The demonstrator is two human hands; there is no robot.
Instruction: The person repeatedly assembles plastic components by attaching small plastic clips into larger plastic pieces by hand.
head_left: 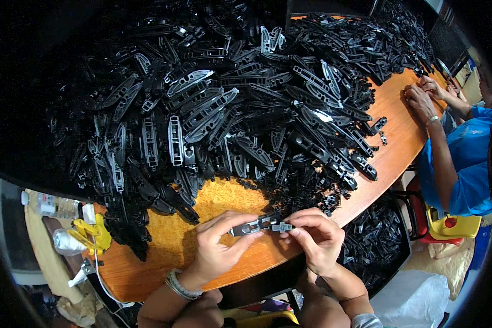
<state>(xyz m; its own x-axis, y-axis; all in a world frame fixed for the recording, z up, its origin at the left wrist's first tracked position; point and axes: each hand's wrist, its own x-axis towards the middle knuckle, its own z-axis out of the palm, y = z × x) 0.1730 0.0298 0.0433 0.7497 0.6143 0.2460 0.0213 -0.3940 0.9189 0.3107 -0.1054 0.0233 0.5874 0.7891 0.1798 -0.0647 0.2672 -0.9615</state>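
Note:
Near the table's front edge, my left hand (217, 247) is closed on a long dark plastic part (253, 225), with thumb below and fingers above. At the right end of that part, my right hand (320, 240) pinches a small grey plastic piece (282, 227) between thumb and fingers. The two pieces touch or overlap; whether they are joined, I cannot tell. Beyond my hands lies a large heap of black plastic parts (213, 109), many of them long and curved. A loose pile of smaller black pieces (303, 186) sits just past my right hand.
The wooden table (224, 199) curves away to the right. A person in a blue shirt (464, 158) works at its far right side. Below the right edge stands a bin of black parts (374, 240). A yellow tool-like object (95, 232) with a cable is at the left.

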